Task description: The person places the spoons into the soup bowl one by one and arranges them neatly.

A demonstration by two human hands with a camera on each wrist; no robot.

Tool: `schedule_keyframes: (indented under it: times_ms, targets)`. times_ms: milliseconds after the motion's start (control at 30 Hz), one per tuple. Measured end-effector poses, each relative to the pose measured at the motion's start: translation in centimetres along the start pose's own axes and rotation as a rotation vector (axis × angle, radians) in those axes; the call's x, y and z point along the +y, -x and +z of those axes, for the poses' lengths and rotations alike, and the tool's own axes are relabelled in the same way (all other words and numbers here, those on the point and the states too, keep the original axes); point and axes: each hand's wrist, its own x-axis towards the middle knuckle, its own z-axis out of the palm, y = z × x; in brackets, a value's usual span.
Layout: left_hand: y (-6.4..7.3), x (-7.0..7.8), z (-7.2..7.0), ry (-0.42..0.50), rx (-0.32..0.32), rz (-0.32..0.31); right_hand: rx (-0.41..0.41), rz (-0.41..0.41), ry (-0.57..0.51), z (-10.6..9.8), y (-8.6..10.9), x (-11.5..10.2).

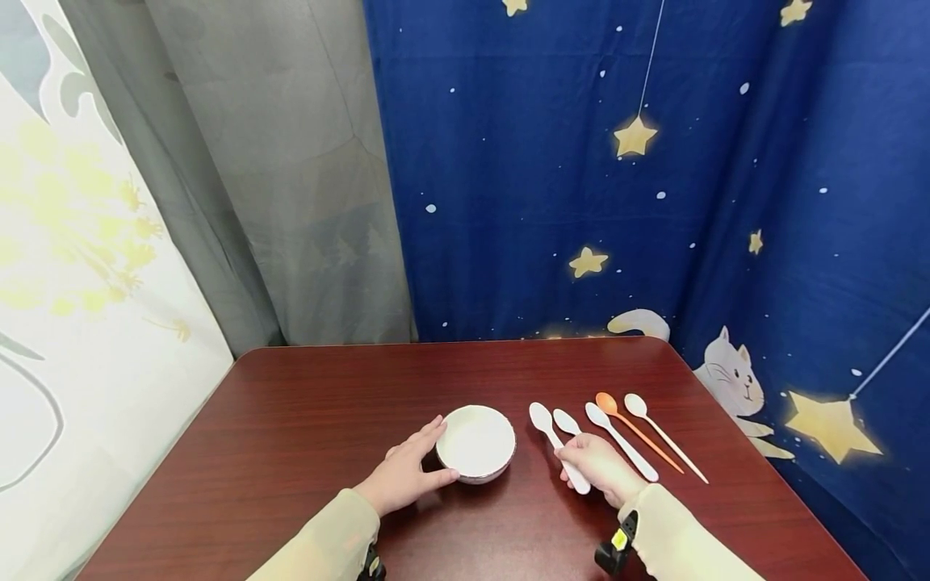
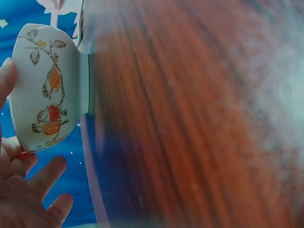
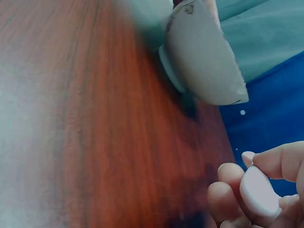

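Observation:
My left hand (image 1: 405,478) rests at the left side of a white bowl (image 1: 475,442), thumb near the front of the rim and fingers extended toward the back. In the left wrist view the bowl (image 2: 47,90) shows a painted branch with orange fruit, and the other fingers are spread apart below it. My right hand (image 1: 601,466) pinches the handle of a white spoon (image 1: 542,418), whose head points away from me. The rounded white handle end (image 3: 259,192) shows between thumb and fingers in the right wrist view. A second white spoon (image 1: 565,421) lies beside it, its handle hidden by the hand.
Right of my right hand lie another white spoon (image 1: 623,442), an orange spoon (image 1: 639,432) and a thin-handled white spoon (image 1: 664,436). All are on a dark red wooden table (image 1: 349,387). Behind it hang a grey curtain (image 1: 312,202) and a blue star-patterned curtain (image 1: 508,202).

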Motion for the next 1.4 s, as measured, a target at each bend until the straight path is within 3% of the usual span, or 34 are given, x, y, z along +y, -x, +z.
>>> schedule_keyframes:
  times_ms: [400, 567, 933, 1167, 1400]
  targets:
    - [0.1, 0.1, 0.0, 0.003, 0.001, -0.001, 0.011, -0.039, -0.099, -0.5, -0.2, -2.2]
    - [0.1, 0.1, 0.0, 0.003, 0.001, 0.001, 0.052, -0.047, -0.153, -0.5, -0.4, -3.0]
    - [0.0, 0.0, -0.1, 0.012, 0.002, 0.001, 0.123, -0.150, 0.006, -0.2, -0.9, -4.8]
    - [0.0, 0.1, -0.1, 0.012, 0.003, 0.000, 0.078, -0.164, -0.118, -0.2, -0.9, -5.6]
    - [0.0, 0.1, -0.2, 0.008, 0.013, 0.016, 0.094, -0.125, -0.134, 0.1, -1.1, -6.1]
